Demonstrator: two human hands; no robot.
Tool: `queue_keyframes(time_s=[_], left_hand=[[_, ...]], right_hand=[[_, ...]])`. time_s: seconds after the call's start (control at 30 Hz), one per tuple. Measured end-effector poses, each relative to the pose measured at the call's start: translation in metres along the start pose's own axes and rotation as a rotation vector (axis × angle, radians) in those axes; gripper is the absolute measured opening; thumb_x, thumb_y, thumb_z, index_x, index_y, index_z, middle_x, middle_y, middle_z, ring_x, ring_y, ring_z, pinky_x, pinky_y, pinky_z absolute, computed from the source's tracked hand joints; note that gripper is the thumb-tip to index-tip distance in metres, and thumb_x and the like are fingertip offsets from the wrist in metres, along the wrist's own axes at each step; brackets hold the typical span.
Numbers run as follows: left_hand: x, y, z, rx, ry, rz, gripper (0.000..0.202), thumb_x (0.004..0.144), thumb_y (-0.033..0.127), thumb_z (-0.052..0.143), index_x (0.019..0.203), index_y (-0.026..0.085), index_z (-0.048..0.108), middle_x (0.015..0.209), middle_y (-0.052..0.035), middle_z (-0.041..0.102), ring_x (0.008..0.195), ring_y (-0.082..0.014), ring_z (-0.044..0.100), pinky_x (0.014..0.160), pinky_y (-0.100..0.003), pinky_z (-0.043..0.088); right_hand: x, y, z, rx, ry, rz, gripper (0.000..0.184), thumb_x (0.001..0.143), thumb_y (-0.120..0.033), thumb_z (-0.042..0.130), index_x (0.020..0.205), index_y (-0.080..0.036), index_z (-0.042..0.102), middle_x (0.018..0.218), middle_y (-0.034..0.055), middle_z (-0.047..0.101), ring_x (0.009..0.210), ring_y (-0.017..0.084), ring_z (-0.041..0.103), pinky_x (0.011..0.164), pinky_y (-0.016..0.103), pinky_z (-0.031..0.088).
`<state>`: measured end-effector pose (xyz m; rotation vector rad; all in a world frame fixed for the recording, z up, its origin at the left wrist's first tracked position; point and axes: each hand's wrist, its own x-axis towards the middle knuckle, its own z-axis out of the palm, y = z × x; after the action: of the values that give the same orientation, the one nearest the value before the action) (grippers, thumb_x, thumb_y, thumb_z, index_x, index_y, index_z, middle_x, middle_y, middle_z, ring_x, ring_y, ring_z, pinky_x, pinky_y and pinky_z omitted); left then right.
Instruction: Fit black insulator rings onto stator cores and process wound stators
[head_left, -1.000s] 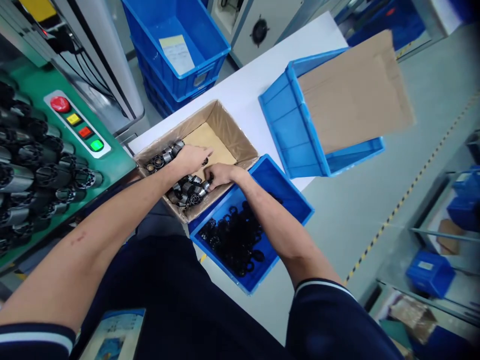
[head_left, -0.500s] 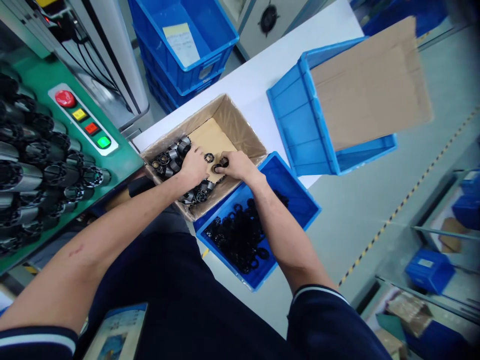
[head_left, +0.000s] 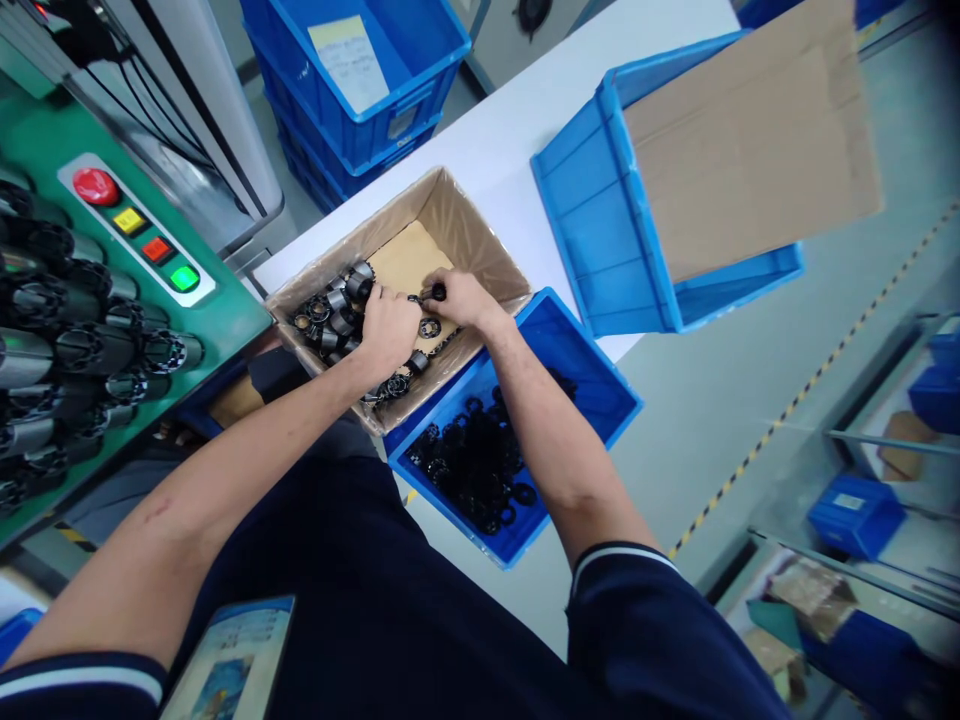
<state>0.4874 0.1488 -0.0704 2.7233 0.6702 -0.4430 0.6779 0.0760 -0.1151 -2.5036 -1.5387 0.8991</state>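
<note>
Both my hands are inside a plastic-lined cardboard box (head_left: 487, 255). My right hand (head_left: 461, 298) is closed on a black ring (head_left: 438, 291) in a pinch. Close by on its left is my left hand (head_left: 391, 328), fingers curled; a small dark piece shows at its fingertips, but what they grip is mostly hidden. Between and below the hands, another black ring (head_left: 430, 328) lies on the cardboard sheet (head_left: 401, 255). Metal cylinders with black toothed ends (head_left: 340, 312) fill the box's left side, and several more lie near its front edge.
A blue bin (head_left: 600, 400) of black rings adjoins the box on the right. Beyond it, a tilted blue crate (head_left: 585, 215) holds a cardboard sheet (head_left: 757, 140). Stacked blue crates (head_left: 360, 140) stand behind the white table (head_left: 495, 130). At left is a green machine surface (head_left: 225, 330) with buttons and cylinders.
My right hand has moved slightly up and left with a black ring, lifted off the cardboard. My left hand has drawn its fingers in, nearer the right hand. The camera view has shifted slightly.
</note>
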Motion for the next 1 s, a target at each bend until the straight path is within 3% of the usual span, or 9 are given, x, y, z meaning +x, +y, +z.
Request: queue_keyframes(time_s=[0.13, 0.23, 0.3, 0.37, 0.5, 0.6, 0.7, 0.87, 1.0], left_hand=[[-0.002, 0.002, -0.008, -0.073, 0.031, 0.016, 0.022, 0.111, 0.022, 0.079, 0.126, 0.009, 0.088, 0.133, -0.0200, 0.087, 0.125, -0.0339, 0.082, 0.132, -0.055, 0.052], [-0.024, 0.002, -0.021, -0.117, 0.090, 0.048, 0.029, 0.112, 0.025, 0.078, 0.131, 0.007, 0.089, 0.136, -0.0240, 0.086, 0.130, -0.0387, 0.082, 0.140, -0.058, 0.043], [-0.053, -0.002, -0.026, -0.144, 0.130, 0.087, 0.034, 0.114, 0.036, 0.080, 0.136, 0.012, 0.088, 0.142, -0.0201, 0.086, 0.139, -0.0398, 0.078, 0.147, -0.061, 0.036], [-0.092, -0.012, -0.025, -0.214, 0.173, 0.150, 0.030, 0.115, 0.043, 0.082, 0.131, 0.019, 0.089, 0.138, -0.0124, 0.087, 0.137, -0.0361, 0.079, 0.151, -0.062, 0.032], [-0.181, -0.038, 0.002, -0.468, 0.303, 0.196, 0.011, 0.117, 0.035, 0.081, 0.122, 0.026, 0.084, 0.131, -0.0048, 0.090, 0.125, -0.0286, 0.085, 0.150, -0.066, 0.038], [-0.242, -0.048, 0.032, -0.563, 0.360, 0.131, 0.008, 0.118, 0.031, 0.076, 0.119, 0.029, 0.084, 0.146, -0.0059, 0.088, 0.145, -0.0313, 0.081, 0.149, -0.070, 0.039], [-0.290, -0.050, 0.052, -0.614, 0.480, -0.014, 0.010, 0.117, 0.034, 0.078, 0.113, 0.029, 0.086, 0.140, -0.0067, 0.090, 0.130, -0.0276, 0.087, 0.147, -0.065, 0.045], [-0.341, -0.071, 0.054, -0.611, 0.643, -0.247, 0.007, 0.113, 0.028, 0.081, 0.109, 0.029, 0.087, 0.125, -0.0061, 0.093, 0.115, -0.0279, 0.090, 0.136, -0.064, 0.058], [-0.366, -0.102, 0.051, -0.598, 0.750, -0.382, 0.003, 0.111, 0.030, 0.084, 0.111, 0.029, 0.086, 0.123, -0.0064, 0.093, 0.113, -0.0315, 0.090, 0.121, -0.062, 0.067]], right_hand=[[-0.004, -0.005, -0.002, -0.026, -0.015, -0.073, 0.047, 0.112, -0.037, 0.085, 0.154, -0.017, 0.076, 0.146, 0.0135, 0.082, 0.134, 0.031, 0.080, 0.122, 0.056, 0.065], [-0.018, -0.009, -0.009, -0.083, 0.011, -0.129, 0.061, 0.105, -0.024, 0.079, 0.163, -0.011, 0.069, 0.149, 0.0217, 0.078, 0.134, 0.038, 0.077, 0.117, 0.054, 0.066], [-0.028, -0.013, -0.014, -0.132, 0.006, -0.206, 0.059, 0.100, -0.022, 0.076, 0.159, -0.014, 0.072, 0.156, 0.0231, 0.072, 0.139, 0.041, 0.072, 0.115, 0.054, 0.064], [-0.037, -0.017, -0.018, -0.185, -0.046, -0.307, 0.049, 0.099, -0.021, 0.075, 0.148, -0.022, 0.078, 0.160, 0.0178, 0.070, 0.142, 0.040, 0.068, 0.116, 0.051, 0.061], [-0.046, -0.027, -0.022, -0.317, -0.145, -0.403, 0.047, 0.105, -0.015, 0.065, 0.147, -0.029, 0.080, 0.165, 0.0145, 0.068, 0.136, 0.037, 0.065, 0.109, 0.047, 0.059], [-0.051, -0.036, -0.022, -0.421, -0.153, -0.389, 0.052, 0.110, -0.015, 0.058, 0.158, -0.029, 0.074, 0.172, 0.0185, 0.064, 0.137, 0.040, 0.063, 0.098, 0.046, 0.058], [-0.056, -0.045, -0.022, -0.495, -0.152, -0.372, 0.054, 0.114, -0.016, 0.054, 0.164, -0.028, 0.069, 0.172, 0.0217, 0.063, 0.143, 0.043, 0.062, 0.095, 0.047, 0.060], [-0.057, -0.052, -0.026, -0.533, -0.205, -0.406, 0.050, 0.117, -0.011, 0.054, 0.161, -0.027, 0.072, 0.175, 0.0211, 0.064, 0.144, 0.038, 0.068, 0.099, 0.046, 0.067], [-0.053, -0.055, -0.029, -0.521, -0.255, -0.433, 0.037, 0.119, -0.023, 0.074, 0.156, -0.023, 0.075, 0.174, 0.0159, 0.066, 0.141, 0.031, 0.075, 0.113, 0.050, 0.071]])
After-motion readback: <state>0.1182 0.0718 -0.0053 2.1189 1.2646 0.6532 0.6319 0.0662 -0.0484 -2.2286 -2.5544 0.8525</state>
